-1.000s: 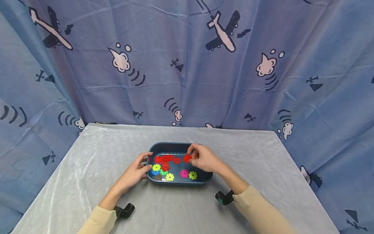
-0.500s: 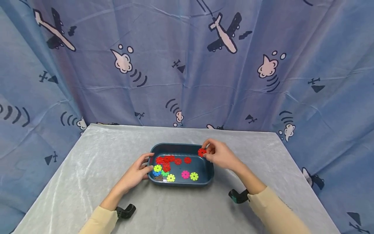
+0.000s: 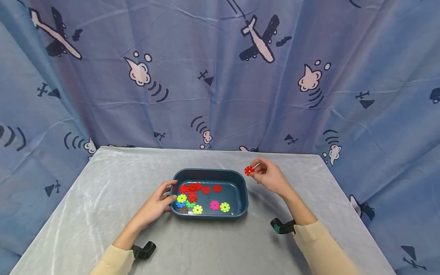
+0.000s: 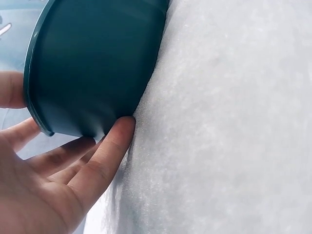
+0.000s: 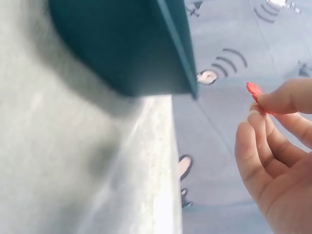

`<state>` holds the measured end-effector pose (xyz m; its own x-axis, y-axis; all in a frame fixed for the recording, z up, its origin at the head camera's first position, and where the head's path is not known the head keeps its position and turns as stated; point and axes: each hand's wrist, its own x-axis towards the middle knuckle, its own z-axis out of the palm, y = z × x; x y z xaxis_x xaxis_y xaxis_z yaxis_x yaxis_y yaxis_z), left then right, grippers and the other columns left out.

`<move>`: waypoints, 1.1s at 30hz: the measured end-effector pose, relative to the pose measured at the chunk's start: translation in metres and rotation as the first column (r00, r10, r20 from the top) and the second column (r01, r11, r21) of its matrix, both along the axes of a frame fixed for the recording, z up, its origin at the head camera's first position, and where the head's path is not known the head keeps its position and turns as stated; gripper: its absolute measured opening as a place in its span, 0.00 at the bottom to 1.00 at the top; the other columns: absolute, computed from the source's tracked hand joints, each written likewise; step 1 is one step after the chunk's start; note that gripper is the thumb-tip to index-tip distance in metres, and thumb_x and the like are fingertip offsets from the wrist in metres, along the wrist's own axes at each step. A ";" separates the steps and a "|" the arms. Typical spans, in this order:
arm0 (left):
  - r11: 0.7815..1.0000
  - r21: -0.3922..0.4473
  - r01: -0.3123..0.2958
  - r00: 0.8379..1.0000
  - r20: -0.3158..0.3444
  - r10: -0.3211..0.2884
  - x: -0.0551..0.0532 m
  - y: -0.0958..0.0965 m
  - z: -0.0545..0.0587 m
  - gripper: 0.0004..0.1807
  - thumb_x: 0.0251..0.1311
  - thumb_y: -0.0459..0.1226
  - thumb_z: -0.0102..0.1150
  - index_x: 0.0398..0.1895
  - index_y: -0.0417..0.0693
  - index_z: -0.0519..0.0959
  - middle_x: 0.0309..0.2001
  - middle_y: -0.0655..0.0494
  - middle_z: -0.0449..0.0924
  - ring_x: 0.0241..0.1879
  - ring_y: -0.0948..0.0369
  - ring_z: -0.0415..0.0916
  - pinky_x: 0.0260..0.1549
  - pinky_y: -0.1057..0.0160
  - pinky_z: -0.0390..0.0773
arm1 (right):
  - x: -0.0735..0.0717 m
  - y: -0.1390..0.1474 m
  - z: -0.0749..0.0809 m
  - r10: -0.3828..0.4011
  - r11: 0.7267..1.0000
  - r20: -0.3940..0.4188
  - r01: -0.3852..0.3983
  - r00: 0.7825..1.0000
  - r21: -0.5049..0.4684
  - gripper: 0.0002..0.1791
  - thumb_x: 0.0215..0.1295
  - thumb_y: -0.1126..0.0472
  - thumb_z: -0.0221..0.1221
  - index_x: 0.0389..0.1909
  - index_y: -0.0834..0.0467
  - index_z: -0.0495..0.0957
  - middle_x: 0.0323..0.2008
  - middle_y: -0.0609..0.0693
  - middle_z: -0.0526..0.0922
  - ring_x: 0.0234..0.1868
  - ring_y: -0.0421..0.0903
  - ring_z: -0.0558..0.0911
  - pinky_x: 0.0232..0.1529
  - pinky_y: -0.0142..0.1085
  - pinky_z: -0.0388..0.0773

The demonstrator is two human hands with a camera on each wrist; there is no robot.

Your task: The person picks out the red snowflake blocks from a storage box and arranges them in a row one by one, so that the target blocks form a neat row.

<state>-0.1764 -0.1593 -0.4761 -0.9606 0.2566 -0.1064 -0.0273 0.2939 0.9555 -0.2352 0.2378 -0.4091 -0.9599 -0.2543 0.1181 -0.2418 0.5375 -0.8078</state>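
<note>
Between thumb and fingertips, my right hand [image 3: 271,178] pinches a red notched plastic disc [image 3: 249,171], held up just beyond the right end of a dark teal tray [image 3: 245,191]. The disc shows edge-on as a red sliver [image 5: 252,89] in the right wrist view. At the tray's other end, my left hand [image 3: 156,204] grips the wall, thumb over the rim and fingers along the outside [image 4: 100,165]. Inside the tray, red discs [image 3: 192,188] overlap in a heap on the left. Yellow discs [image 3: 197,209], a pink disc [image 3: 214,205], and blue, green and brown ones lie nearer the front.
The tray stands on a table with a pale grey plush cloth [image 3: 206,248]. A blue curtain [image 3: 213,76] with printed planes hangs behind and at both sides. Black camera mounts [image 3: 144,250] sit at both wrists.
My right hand has lifted the red disc from inside the tray and carried it right, past the tray's end. Another red disc stays in the tray there. My left hand keeps its grip.
</note>
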 end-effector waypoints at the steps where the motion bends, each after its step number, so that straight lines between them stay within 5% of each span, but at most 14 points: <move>1: 1.000 -0.001 0.000 1.000 -0.001 0.000 0.000 0.000 0.000 0.29 0.76 0.37 0.52 0.77 0.52 0.60 0.74 0.33 0.56 0.66 0.40 0.70 0.46 0.52 0.83 | -0.002 0.002 -0.003 -0.009 1.000 0.001 0.009 1.000 -0.013 0.12 0.63 0.72 0.61 0.47 0.64 0.77 0.29 0.56 0.81 0.25 0.49 0.77 0.28 0.39 0.76; 6: 1.000 -0.004 -0.003 1.000 -0.001 0.003 -0.002 0.000 -0.001 0.29 0.76 0.37 0.52 0.77 0.52 0.60 0.74 0.34 0.58 0.66 0.41 0.70 0.46 0.53 0.83 | -0.012 0.011 -0.025 -0.043 0.999 0.019 0.044 0.999 -0.031 0.12 0.63 0.74 0.61 0.46 0.66 0.76 0.28 0.57 0.80 0.25 0.47 0.76 0.27 0.35 0.75; 15: 1.000 0.006 -0.008 1.000 -0.010 0.008 -0.003 0.002 -0.004 0.29 0.76 0.36 0.52 0.77 0.51 0.60 0.73 0.33 0.58 0.65 0.41 0.70 0.45 0.51 0.84 | -0.026 0.018 -0.060 -0.047 0.996 0.061 0.043 0.997 0.072 0.13 0.58 0.74 0.56 0.45 0.66 0.76 0.25 0.53 0.78 0.21 0.44 0.75 0.22 0.36 0.73; 24: 1.000 0.010 -0.010 1.000 -0.009 0.010 -0.001 0.002 -0.004 0.29 0.76 0.36 0.52 0.77 0.50 0.60 0.73 0.33 0.59 0.65 0.41 0.71 0.45 0.51 0.84 | -0.031 0.020 -0.072 -0.057 0.989 0.126 0.039 0.990 0.146 0.11 0.62 0.73 0.59 0.46 0.66 0.76 0.24 0.52 0.78 0.19 0.43 0.74 0.22 0.37 0.73; 33: 1.000 0.008 -0.008 1.000 -0.004 0.008 -0.001 0.001 -0.003 0.29 0.76 0.36 0.52 0.77 0.51 0.61 0.73 0.34 0.59 0.65 0.42 0.71 0.46 0.52 0.83 | -0.034 0.023 -0.071 -0.033 0.981 0.105 0.013 0.994 0.192 0.12 0.61 0.74 0.56 0.46 0.67 0.78 0.26 0.52 0.79 0.23 0.44 0.74 0.26 0.38 0.72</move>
<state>-0.1770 -0.1585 -0.4795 -0.9632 0.2494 -0.1003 -0.0257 0.2862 0.9578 -0.2692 0.2611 -0.4802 -0.9702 -0.2399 -0.0348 -0.1448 0.6886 -0.7106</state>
